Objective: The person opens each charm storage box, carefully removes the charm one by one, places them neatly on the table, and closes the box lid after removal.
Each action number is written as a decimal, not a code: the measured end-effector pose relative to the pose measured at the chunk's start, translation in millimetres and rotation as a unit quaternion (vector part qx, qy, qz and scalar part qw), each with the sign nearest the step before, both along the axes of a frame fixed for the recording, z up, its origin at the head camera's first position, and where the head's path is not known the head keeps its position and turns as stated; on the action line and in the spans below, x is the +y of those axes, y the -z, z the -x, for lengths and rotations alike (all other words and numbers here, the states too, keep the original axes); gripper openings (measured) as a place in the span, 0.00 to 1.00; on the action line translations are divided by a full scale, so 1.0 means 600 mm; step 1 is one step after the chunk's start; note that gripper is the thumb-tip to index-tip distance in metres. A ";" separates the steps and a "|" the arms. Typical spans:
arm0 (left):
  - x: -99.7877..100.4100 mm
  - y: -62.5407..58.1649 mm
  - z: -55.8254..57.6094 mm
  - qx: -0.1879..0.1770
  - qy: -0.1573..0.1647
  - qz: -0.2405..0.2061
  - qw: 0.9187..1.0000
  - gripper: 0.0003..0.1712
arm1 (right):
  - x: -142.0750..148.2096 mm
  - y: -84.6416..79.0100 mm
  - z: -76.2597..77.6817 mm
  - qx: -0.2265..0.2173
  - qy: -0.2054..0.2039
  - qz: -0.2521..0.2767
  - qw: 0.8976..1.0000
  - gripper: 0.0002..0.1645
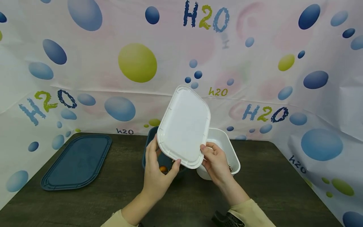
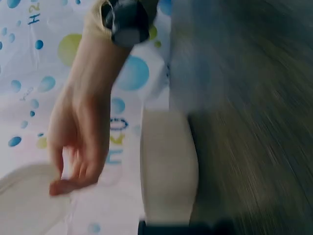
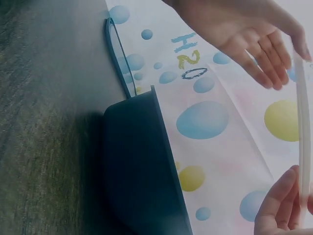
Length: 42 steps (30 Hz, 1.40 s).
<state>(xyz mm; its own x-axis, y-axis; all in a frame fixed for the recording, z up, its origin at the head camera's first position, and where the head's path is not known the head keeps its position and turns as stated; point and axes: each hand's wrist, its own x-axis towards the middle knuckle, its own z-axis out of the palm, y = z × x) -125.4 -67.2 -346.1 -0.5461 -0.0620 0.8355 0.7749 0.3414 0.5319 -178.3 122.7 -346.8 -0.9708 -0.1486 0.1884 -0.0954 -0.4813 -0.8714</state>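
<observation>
Both hands hold up a white plastic lid, tilted, above the table and in front of two tubs. My left hand grips its lower left corner, thumb at the bottom edge and fingers along the left side. The right hand pinches the lower right edge between thumb and fingers. In the right wrist view the lid shows edge-on, with the left hand above and the right hand's fingers below. The left wrist view catches the right hand at the lid.
Behind the hands stand a dark blue tub, with a round orange thing inside, and a white tub with small brownish bits. A dark blue lid lies at left on the dark wooden table. A printed sheet rises behind.
</observation>
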 end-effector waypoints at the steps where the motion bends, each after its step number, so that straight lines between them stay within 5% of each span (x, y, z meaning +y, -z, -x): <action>1: -0.011 0.000 -0.002 -0.003 -0.002 0.013 1.000 0.52 | -0.001 0.000 -0.001 -0.003 0.001 -0.006 1.000 0.08; 10: -0.085 0.001 -0.027 -0.057 -0.028 0.109 0.992 0.63 | -0.015 0.006 -0.011 -0.015 0.000 -0.050 0.999 0.10; 18: -0.123 0.007 -0.038 -0.063 -0.067 0.145 0.985 0.60 | -0.030 0.012 -0.013 -0.024 -0.003 -0.078 0.997 0.11; 23: -0.145 0.014 -0.042 -0.065 -0.083 0.145 0.984 0.59 | -0.040 0.016 -0.016 -0.023 -0.007 -0.096 0.995 0.12; 32: -0.184 0.024 -0.059 -0.139 -0.087 0.149 0.975 0.61 | -0.066 0.024 -0.022 -0.014 -0.036 -0.120 0.992 0.18; 42: -0.220 0.033 -0.078 -0.172 -0.115 0.137 0.969 0.58 | -0.109 0.035 -0.031 0.006 -0.050 -0.109 0.993 0.18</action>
<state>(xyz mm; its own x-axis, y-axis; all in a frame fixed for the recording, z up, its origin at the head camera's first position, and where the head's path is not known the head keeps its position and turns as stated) -78.5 -198.9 -365.9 -0.7926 -0.0166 0.6095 0.4554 0.6487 0.6098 -159.6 57.1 -368.0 -0.9472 -0.2823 0.1522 -0.0671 -0.2897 -0.9548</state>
